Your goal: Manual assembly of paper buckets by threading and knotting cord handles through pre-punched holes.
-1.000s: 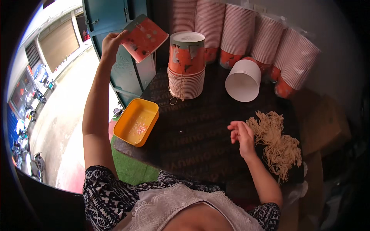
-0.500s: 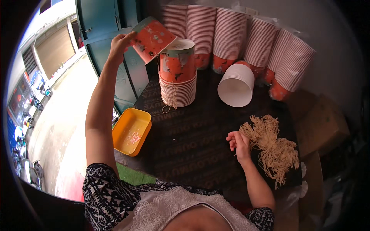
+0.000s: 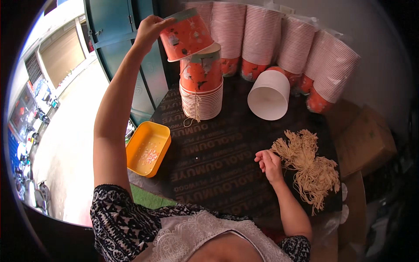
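Note:
My left hand (image 3: 153, 31) grips an orange paper bucket (image 3: 187, 37) with a grey-green base band by that end. The bucket is tilted, mouth down, partly over the top of a stack of upside-down buckets (image 3: 201, 76). Beige cord hangs down the side of that stack. On the right, my right hand (image 3: 269, 166) is low over the dark table (image 3: 209, 170), its fingers curled together; whether anything is between them is hidden. Right beside it lies a bundle of beige cords (image 3: 312, 172).
A yellow plastic tub (image 3: 161, 150) with small pink and white bits stands at the left table edge. One white-lined bucket (image 3: 267, 98) lies on its side. Tall plastic-wrapped bucket stacks (image 3: 262, 37) line the wall. A cardboard box (image 3: 366, 137) is at the right, a teal door (image 3: 111, 26) at the left.
My left hand has moved right and up with the bucket, which now leans mouth down over the stack's top. My right hand has barely moved; its fingers look more closed.

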Tool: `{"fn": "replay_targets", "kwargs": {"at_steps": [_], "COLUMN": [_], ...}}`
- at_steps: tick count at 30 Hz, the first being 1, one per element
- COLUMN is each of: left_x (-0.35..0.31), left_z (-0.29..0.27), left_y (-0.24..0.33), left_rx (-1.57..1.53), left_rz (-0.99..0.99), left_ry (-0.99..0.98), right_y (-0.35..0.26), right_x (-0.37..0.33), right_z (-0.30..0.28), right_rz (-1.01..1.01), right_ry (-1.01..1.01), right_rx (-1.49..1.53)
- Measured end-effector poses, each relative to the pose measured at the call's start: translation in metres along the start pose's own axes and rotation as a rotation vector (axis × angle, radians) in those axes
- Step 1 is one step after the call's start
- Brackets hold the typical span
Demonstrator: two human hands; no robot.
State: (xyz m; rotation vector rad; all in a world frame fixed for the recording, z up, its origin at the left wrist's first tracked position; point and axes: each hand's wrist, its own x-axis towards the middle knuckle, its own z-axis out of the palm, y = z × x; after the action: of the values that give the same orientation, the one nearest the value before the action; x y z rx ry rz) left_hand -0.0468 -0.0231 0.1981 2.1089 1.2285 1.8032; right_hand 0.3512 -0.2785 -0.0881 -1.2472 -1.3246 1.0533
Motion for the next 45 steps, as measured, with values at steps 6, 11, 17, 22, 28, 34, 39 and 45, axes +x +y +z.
{"fn": "replay_targets", "kwargs": {"at_steps": [6, 11, 17, 22, 28, 34, 39, 45], "left_x": [0.011, 0.008, 0.001, -0.002, -0.005, -0.001, -0.011, -0.017], "left_z": [0.012, 0.025, 0.039, 0.039, 0.040, 0.031, 0.040, 0.041], "left_y": [0.005, 0.015, 0.013, 0.015, 0.014, 0.005, 0.011, 0.003], "left_rx": [0.142, 0.182, 0.168, 0.233, 0.303, 0.219, 0.239, 0.226], "left_rz": [0.076, 0.023, 0.036, 0.088, 0.154, 0.178, 0.113, 0.099], "left_ry": [0.002, -0.067, -0.038, -0.078, -0.146, -0.291, -0.275, -0.272], "right_y": [-0.001, 0.000, 0.003, 0.001, 0.001, -0.001, -0.001, 0.000], "right_x": [0.001, 0.000, 0.000, 0.000, 0.001, 0.000, 0.000, 0.000], "right_z": [0.001, 0.000, -0.001, -0.001, -0.001, 0.000, -0.003, -0.003], "right_rz": [-0.012, -0.018, -0.016, -0.046, -0.029, -0.013, 0.007, 0.000], "right_ry": [-0.023, -0.022, -0.016, -0.034, -0.034, -0.058, -0.051, -0.063], "right_rx": [-0.068, -0.105, -0.102, -0.133, -0.128, -0.099, -0.144, -0.135]}}
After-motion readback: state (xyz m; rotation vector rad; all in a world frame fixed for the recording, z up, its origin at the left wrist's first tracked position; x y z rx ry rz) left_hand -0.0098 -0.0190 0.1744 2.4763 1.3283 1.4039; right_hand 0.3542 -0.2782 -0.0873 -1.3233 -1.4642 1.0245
